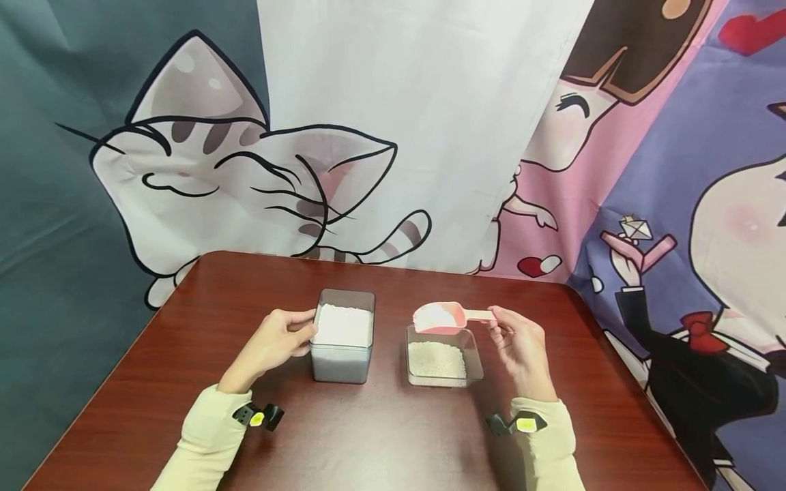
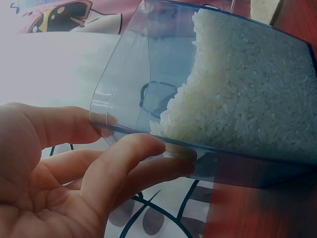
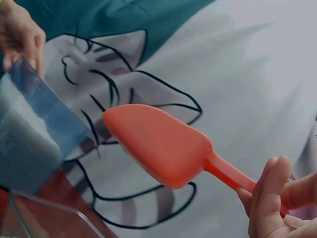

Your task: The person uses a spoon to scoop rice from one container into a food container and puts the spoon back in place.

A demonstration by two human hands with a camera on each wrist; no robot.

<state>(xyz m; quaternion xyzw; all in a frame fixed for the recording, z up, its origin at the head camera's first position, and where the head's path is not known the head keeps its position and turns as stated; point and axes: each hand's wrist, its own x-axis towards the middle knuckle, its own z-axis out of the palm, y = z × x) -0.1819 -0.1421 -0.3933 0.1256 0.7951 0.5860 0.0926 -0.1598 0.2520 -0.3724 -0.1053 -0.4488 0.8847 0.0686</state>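
Observation:
My left hand (image 1: 273, 341) pinches the wall of a tall clear bluish container (image 1: 340, 368) at its left side. White rice (image 2: 247, 84) fills much of it and slopes away from the held end in the left wrist view. My right hand (image 1: 522, 344) holds a coral-pink scoop (image 1: 456, 319) by its handle, fingers curled round the end. White rice (image 1: 432, 317) lies in the scoop's bowl. Only the scoop's underside shows in the right wrist view. The scoop hovers over the back edge of a low clear square box (image 1: 475, 368) with pale grains (image 1: 437, 359) inside.
Both containers stand side by side on a reddish-brown wooden table (image 1: 393, 436), a short gap between them. A cloth (image 1: 430, 102) printed with cartoon figures hangs behind the table. Dark wrist cameras (image 1: 267, 416) are strapped over pale sleeves (image 1: 211, 426).

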